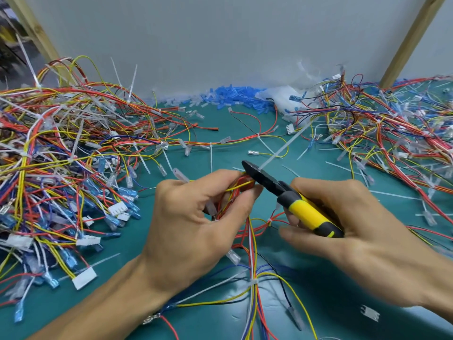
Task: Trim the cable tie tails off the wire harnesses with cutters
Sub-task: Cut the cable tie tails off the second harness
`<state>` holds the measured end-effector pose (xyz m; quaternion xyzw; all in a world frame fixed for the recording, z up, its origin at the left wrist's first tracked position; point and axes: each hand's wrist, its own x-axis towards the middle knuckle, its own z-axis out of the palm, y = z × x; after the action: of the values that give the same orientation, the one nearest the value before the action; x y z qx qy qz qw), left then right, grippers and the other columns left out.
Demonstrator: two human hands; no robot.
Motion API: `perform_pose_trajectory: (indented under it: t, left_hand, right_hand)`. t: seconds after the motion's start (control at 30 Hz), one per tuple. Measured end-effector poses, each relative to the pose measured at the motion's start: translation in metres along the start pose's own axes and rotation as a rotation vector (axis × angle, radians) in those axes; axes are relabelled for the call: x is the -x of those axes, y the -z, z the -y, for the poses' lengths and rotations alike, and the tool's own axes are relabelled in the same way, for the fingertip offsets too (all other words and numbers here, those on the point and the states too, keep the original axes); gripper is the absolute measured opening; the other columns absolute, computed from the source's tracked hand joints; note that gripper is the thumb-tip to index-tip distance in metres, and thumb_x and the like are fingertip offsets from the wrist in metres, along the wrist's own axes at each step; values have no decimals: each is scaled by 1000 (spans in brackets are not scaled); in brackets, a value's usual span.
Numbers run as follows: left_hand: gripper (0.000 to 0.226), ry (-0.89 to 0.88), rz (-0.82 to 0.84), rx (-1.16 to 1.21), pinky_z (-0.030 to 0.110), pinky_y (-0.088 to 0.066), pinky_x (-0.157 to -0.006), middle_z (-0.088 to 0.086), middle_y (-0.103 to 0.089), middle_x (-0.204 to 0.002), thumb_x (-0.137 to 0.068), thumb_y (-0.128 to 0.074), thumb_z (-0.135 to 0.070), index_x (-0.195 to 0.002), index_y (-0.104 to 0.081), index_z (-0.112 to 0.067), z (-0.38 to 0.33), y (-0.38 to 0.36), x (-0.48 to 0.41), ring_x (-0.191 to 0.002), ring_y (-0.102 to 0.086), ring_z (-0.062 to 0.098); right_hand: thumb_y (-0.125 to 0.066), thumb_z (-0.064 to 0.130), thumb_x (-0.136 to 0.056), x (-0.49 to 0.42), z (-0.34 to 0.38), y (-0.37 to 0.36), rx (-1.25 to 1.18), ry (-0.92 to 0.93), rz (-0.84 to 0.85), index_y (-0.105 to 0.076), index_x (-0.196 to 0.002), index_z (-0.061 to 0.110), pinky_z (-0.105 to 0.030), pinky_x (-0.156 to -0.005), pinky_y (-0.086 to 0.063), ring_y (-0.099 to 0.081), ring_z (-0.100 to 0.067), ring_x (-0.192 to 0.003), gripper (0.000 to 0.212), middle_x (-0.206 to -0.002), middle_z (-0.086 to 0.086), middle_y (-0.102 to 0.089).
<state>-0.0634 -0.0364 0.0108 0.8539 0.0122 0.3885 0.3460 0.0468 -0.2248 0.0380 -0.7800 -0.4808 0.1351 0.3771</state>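
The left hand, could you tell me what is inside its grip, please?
The left hand is closed around a bundle of red and yellow wires, right beside the cutters held in the right hand. The tie's head itself is hidden by the fingers and blades.

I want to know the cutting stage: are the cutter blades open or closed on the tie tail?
Closed, it seems: the cutters show no gap at the cable tie tail, which is not severed.

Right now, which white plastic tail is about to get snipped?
Find the two hands above the green mat. The right hand holds yellow-handled cutters. The cable tie tail sticks up from their black tip; the other tails lie flat or in the piles.
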Motion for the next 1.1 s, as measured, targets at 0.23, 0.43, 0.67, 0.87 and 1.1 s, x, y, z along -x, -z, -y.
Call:
perform_pose_trajectory:
  t: [0.23,0.43,0.67,0.87,1.1]
  left_hand:
    - [10,20,-2,22,35,-35,-46,9,-44,-55,-92,-76,-21,-87,-80,-13,0,0,0,-49,-37,23]
    - [18,115,-5,124,35,-27,-42,7,-44,-53,-95,-72,-27,-83,-76,-14,2,-4,2,-47,-35,27]
    - [14,98,-5,107,32,-31,-38,6,-48,-54,-94,-73,-26,-86,-78,-16,0,0,0,-44,-41,28]
    - [9,63,1,79,29,-35,-45,5,-47,-57,-93,-75,-21,-88,-79,-14,-1,-1,0,-49,-39,21]
    - [10,56,16,83,27,-36,-46,4,-44,-57,-93,-76,-22,-88,-79,-14,-2,-2,1,-51,-38,19]
  right_hand:
    - [-63,19,-68,-3,-3,-2,36,-13,-21,-51,-80,13,-46,-58,-33,-36,-30,-64,18,-70,-11,-43]
    - [-74,27,-66,-7,-6,4,172,53,-97,-57,-87,22,-31,-60,-41,-46,-20,-69,28,-81,1,-50]
    - [-79,24,-69,-8,-6,4,131,120,-107,-58,-87,33,-19,-60,-38,-50,-18,-76,30,-88,7,-50]
    - [-75,27,-75,-5,-8,1,130,106,-80,-60,-90,18,-35,-58,-40,-47,-23,-66,23,-78,-1,-51]
    - [-65,16,-77,-5,-9,-3,100,90,-23,-45,-80,12,-38,-53,-29,-29,-20,-59,20,-68,-11,-37]
